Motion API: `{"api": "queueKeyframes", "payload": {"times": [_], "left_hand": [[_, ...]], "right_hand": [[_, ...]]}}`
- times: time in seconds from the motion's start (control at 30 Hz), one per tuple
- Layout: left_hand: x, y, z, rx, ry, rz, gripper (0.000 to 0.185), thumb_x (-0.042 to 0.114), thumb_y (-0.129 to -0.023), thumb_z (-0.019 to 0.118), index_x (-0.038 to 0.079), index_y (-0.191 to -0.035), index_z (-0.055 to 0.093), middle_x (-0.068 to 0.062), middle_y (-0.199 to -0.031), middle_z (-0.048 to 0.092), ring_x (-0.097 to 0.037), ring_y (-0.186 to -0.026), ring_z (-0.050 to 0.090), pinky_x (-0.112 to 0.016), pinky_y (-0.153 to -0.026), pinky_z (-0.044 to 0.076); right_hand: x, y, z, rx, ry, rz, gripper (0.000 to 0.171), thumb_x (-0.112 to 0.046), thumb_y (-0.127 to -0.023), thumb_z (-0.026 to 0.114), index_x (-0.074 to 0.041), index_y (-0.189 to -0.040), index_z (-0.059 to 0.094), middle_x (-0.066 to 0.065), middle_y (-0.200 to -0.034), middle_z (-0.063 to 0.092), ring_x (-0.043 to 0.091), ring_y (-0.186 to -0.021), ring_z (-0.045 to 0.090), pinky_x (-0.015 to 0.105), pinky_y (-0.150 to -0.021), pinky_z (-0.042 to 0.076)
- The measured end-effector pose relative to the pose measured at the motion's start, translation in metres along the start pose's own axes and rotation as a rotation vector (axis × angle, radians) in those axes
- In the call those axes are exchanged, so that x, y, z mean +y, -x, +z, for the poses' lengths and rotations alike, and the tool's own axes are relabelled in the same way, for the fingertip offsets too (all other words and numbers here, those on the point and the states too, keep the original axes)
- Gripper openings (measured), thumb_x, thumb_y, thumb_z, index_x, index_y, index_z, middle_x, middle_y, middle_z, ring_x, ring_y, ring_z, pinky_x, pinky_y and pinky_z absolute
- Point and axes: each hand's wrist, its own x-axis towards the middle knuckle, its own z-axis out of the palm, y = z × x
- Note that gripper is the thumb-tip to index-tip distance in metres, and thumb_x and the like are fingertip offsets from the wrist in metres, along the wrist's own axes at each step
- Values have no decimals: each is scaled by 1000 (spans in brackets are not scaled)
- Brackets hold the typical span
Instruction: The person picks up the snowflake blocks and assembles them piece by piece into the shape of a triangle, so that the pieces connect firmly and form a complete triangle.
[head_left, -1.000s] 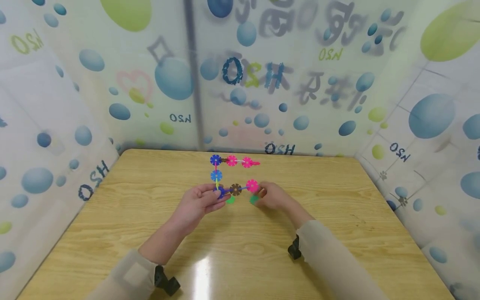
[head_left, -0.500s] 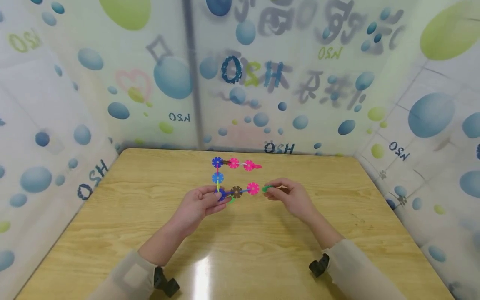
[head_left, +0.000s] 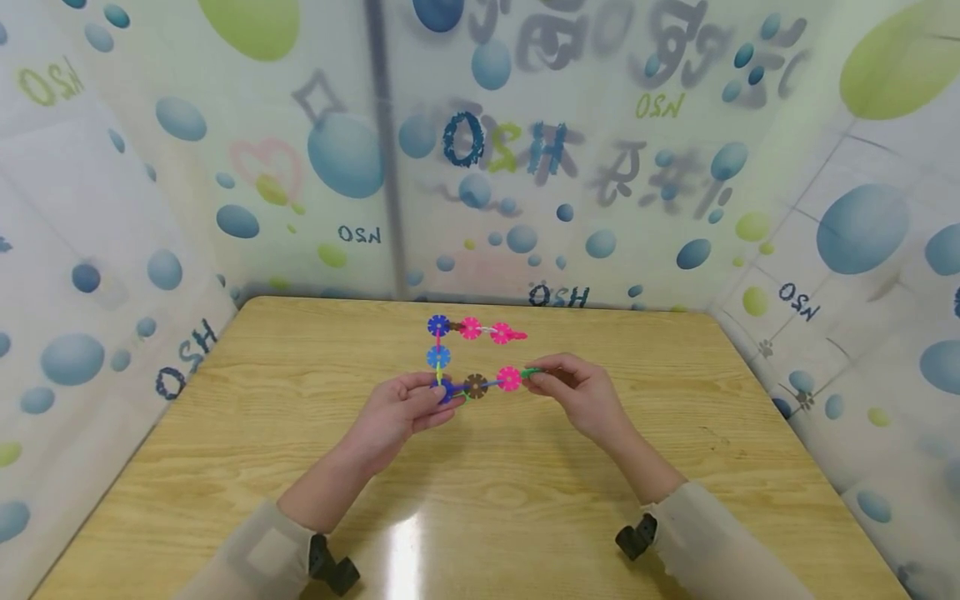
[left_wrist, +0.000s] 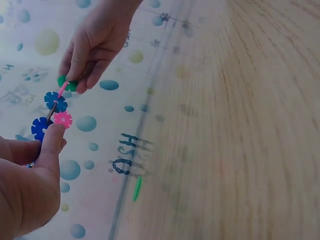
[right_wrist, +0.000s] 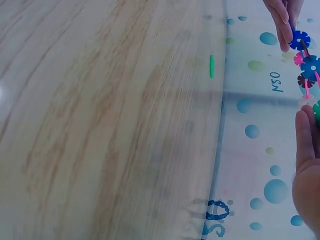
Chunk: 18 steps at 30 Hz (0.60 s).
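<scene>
- Above the middle of the wooden counter [head_left: 480, 500], I am holding up a chain of snowflake discs [head_left: 471, 358] shaped like a sideways U.
- My left hand [head_left: 405, 408] is pinching the dark blue disc [head_left: 445, 388] at the lower left corner, fingers curled round it.
- My right hand [head_left: 577, 392] is pinching a green disc [head_left: 531, 372], pressing it against the pink disc [head_left: 508, 379] at the lower row's end.
- A loose green piece [head_left: 465, 397] is lying on the counter beneath the chain.

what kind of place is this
Probably a screened-off tabletop booth: a wooden table walled on three sides by bubble-print film, where two hands join plastic snowflake toy pieces.
</scene>
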Motion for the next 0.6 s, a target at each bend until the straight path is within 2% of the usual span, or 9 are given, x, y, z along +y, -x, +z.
{"api": "queueKeyframes", "payload": {"times": [0.23,0.6], "left_hand": [[0,-1,0,4,-5,1,56,5,-116,49,-17,-163,27,-38,-159,50,-33,-137,69,-33,-109,60],[-2,0,1,13,-40,10,48,5,-116,48,-20,-157,37,-36,-151,60,-25,-130,73,-32,-108,60]], "right_hand": [[1,0,2,11,74,-63,19,-4,-107,69,2,-123,79,23,-120,72,5,-102,78,35,-95,68],[0,1,11,28,-20,-29,21,2,-106,68,10,-123,77,26,-119,69,5,-100,79,31,-92,68]]}}
